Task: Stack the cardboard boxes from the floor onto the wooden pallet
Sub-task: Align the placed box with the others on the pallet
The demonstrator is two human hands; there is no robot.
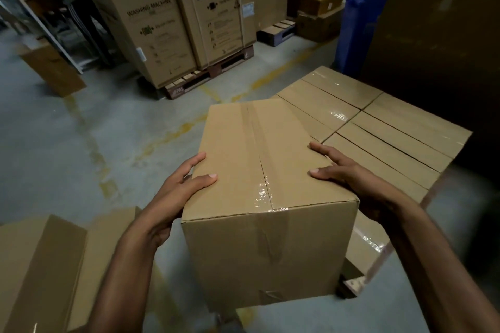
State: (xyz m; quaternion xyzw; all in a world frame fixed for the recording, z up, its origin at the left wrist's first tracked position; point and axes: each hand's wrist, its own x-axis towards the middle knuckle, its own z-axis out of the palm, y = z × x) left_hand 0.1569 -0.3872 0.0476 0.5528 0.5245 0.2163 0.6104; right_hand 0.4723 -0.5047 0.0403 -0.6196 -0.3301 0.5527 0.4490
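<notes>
A taped box (267, 170) is held between both hands, up off the floor (81, 130), with its long side pointing away from the person. The left hand (176, 192) grips the box's left top edge near the close end: the thumb lies flat on the top and the fingers (194, 161) reach along the left side. The right hand (349, 178) grips the right top edge in the same way, thumb on the top and fingers spread over the edge.

Just right of the box, and lower than its top, is a flat layer of taped boxes (378, 127) packed edge to edge. A pale corner of the pallet (354, 285) shows under that layer, beside the box's lower right corner. Left of the box and nearer the person lies a second box (40, 265). Beyond the box, two tall LG cartons (151, 21) stand on another pallet (211, 76). Beyond the box to the right stands a blue bin (359, 16).
</notes>
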